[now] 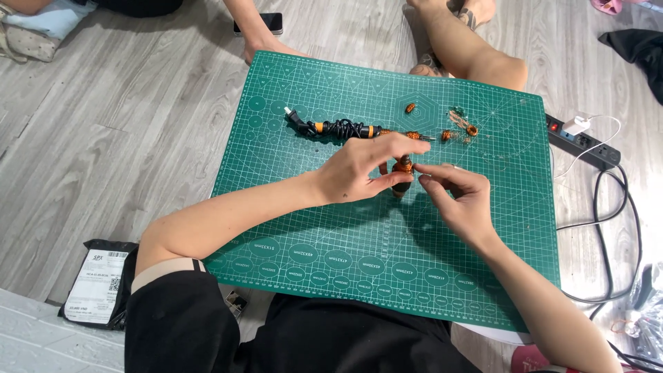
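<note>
Pinching a small dark, orange-banded piece [403,173] upright near the middle of the green cutting mat [331,228], the left hand [362,169] closes thumb and fingers around its top, seemingly to keep it steady on its end. The right hand [459,197] sits just beside it on the right, fingertips drawn together toward the piece's upper part as if gripping something very fine; whether it holds a thread or wire, or merely touches the piece, is too small to tell. Just behind the hands, toward the mat's far edge, lies a long tool with an orange-and-black handle [345,129] and a black cord coiled round it, its plug end pointing to the far left corner, parked out of the way yet within reach. Small orange beads or scraps [457,131] are scattered toward the far right corner, one [411,108] resting apart, probably kept on the mat so they do not roll onto the grey wooden floor [103,138]. Past the far edge another person's bare legs [469,48] and a phone [261,23] show. Off the right edge a power strip [583,141] with a white charger lies on the floor; off the near left corner sits a black parcel bag [97,283].
</note>
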